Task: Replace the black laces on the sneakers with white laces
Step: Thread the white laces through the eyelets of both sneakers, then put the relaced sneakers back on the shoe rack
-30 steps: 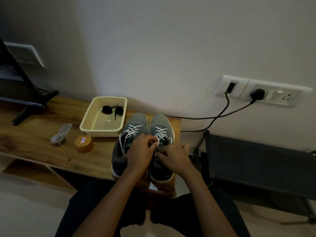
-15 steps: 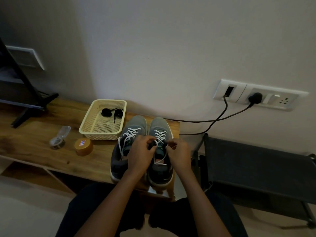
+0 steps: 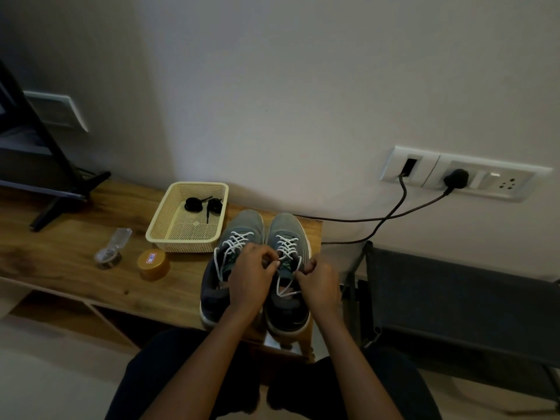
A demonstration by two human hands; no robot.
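Two grey sneakers stand side by side on the wooden bench, toes toward the wall. White laces cross the left sneaker [image 3: 239, 228] and the right sneaker [image 3: 286, 228]. My left hand [image 3: 251, 280] pinches one end of the right sneaker's white lace [image 3: 288, 247] above its tongue. My right hand [image 3: 319, 283] grips the other end at the shoe's right side. A loop of that lace hangs between my hands. Two coiled black laces [image 3: 201, 204] lie in the cream basket [image 3: 169, 234].
On the wooden bench [image 3: 60, 256] sit a round amber tin [image 3: 153, 263] and a clear tape dispenser [image 3: 110, 253]. A black stand's foot [image 3: 60, 204] rests at the left. Cables [image 3: 378, 219] run from wall sockets [image 3: 460, 177]. A dark folding rack [image 3: 454, 301] stands right.
My hands have drawn apart over the right sneaker, pulling the lace ends out to either side. A loop of lace now shows between them.
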